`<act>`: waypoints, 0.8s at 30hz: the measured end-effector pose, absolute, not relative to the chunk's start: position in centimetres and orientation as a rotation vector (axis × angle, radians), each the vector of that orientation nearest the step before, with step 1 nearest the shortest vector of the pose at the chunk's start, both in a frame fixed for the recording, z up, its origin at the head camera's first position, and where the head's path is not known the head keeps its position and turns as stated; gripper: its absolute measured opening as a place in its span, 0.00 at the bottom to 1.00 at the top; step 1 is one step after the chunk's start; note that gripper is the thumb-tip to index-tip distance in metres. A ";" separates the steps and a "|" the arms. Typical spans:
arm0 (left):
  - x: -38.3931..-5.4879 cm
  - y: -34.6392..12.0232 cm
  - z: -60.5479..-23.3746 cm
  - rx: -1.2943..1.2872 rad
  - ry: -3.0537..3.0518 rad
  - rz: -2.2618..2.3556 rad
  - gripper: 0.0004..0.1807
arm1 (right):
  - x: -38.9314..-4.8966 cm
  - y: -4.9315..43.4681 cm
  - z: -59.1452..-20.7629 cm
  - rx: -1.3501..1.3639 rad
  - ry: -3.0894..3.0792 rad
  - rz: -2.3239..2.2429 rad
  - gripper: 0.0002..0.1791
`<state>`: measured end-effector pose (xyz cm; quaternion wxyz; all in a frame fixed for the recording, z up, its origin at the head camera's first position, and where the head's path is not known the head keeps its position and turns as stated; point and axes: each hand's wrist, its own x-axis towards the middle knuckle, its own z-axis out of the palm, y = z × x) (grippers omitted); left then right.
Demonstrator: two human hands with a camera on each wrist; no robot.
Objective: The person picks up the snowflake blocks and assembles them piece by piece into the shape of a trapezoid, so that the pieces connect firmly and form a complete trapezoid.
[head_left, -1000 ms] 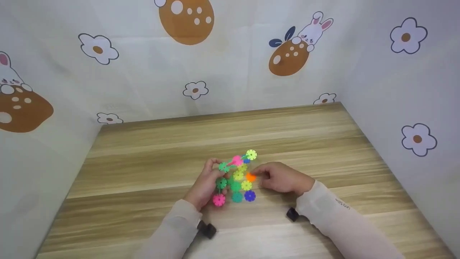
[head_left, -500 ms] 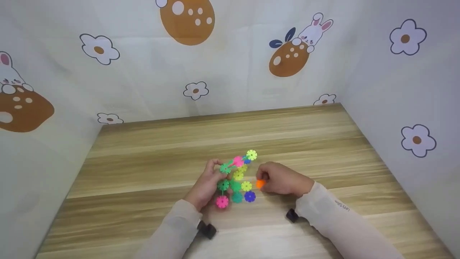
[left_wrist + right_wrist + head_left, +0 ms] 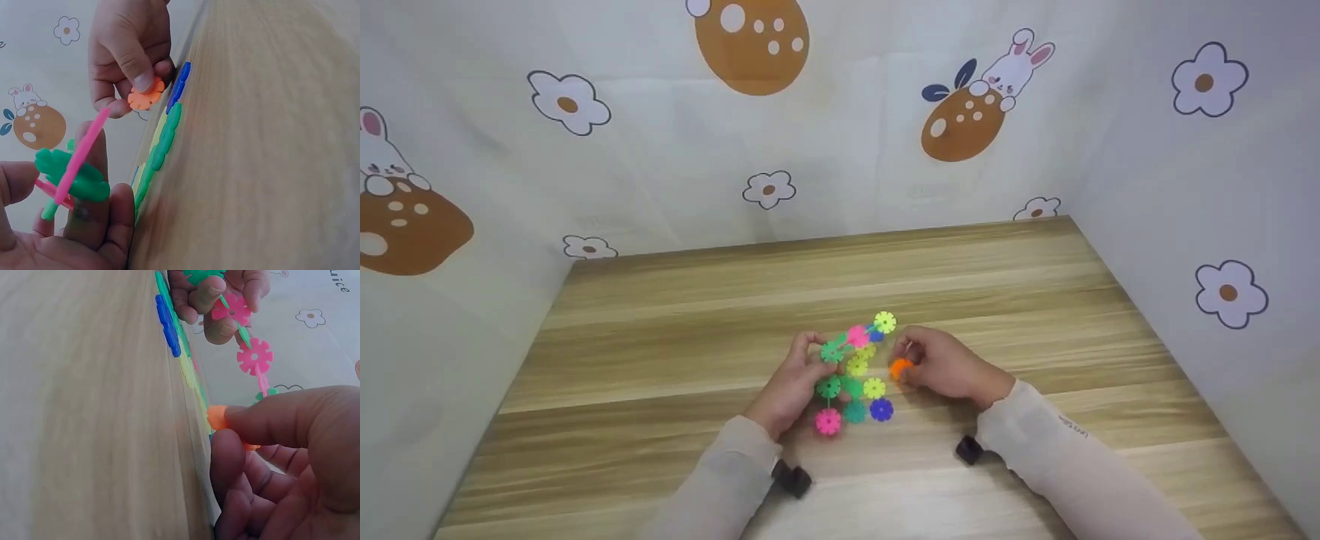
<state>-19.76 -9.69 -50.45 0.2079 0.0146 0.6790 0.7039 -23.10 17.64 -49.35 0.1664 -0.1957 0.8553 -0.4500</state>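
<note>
My left hand (image 3: 791, 384) holds a chain of interlocking plastic snowflake discs (image 3: 857, 337), pink, green and yellow-green, slotted together at angles. In the left wrist view a green disc (image 3: 89, 187) crossed by a pink disc (image 3: 84, 153) rests against the fingers. My right hand (image 3: 952, 366) pinches a single orange snowflake disc (image 3: 901, 369) between thumb and forefinger, as the right wrist view shows of the orange disc (image 3: 217, 418). Between the hands, loose discs lie flat on the table, among them a blue disc (image 3: 881, 409), a teal disc (image 3: 855, 412) and a yellow disc (image 3: 874, 388).
The wood-grain table (image 3: 660, 322) spreads out around the hands. A pale printed cloth (image 3: 840, 135) stands behind it and along both sides. Small black devices, such as the black block (image 3: 969, 450), sit at both wrists.
My right forefinger was on the orange disc among the loose ones; the hand drew it right and now pinches it, tilted up. The chain's lower pink end has shifted slightly right.
</note>
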 end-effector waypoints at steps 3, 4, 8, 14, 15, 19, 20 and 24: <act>-19.8 -9.6 -50.5 0.055 1.847 2.001 0.20 | -23.1 17.6 -49.5 -0.561 2.345 -1.424 0.14; -19.9 -9.6 -50.6 0.055 1.835 2.014 0.20 | -23.0 17.5 -49.6 -0.567 2.317 -1.464 0.14; -19.9 -9.5 -50.4 0.031 1.877 2.027 0.20 | -22.6 16.9 -49.7 -0.596 2.239 -1.566 0.15; -20.0 -9.2 -50.0 -0.013 1.970 2.082 0.21 | -21.4 15.6 -49.3 -0.606 2.134 -1.671 0.13; -20.0 -9.2 -50.0 -0.020 1.966 2.098 0.21 | -21.2 15.4 -49.3 -0.613 2.131 -1.673 0.13; -20.0 -9.2 -49.9 -0.036 1.947 2.144 0.21 | -20.6 14.8 -49.2 -0.630 2.122 -1.666 0.12; -20.0 -9.3 -49.9 -0.036 1.943 2.156 0.21 | -20.5 14.6 -49.2 -0.628 2.117 -1.663 0.11; -20.0 -9.4 -50.1 -0.037 1.928 2.203 0.22 | -20.2 14.3 -49.2 -0.620 2.093 -1.663 0.10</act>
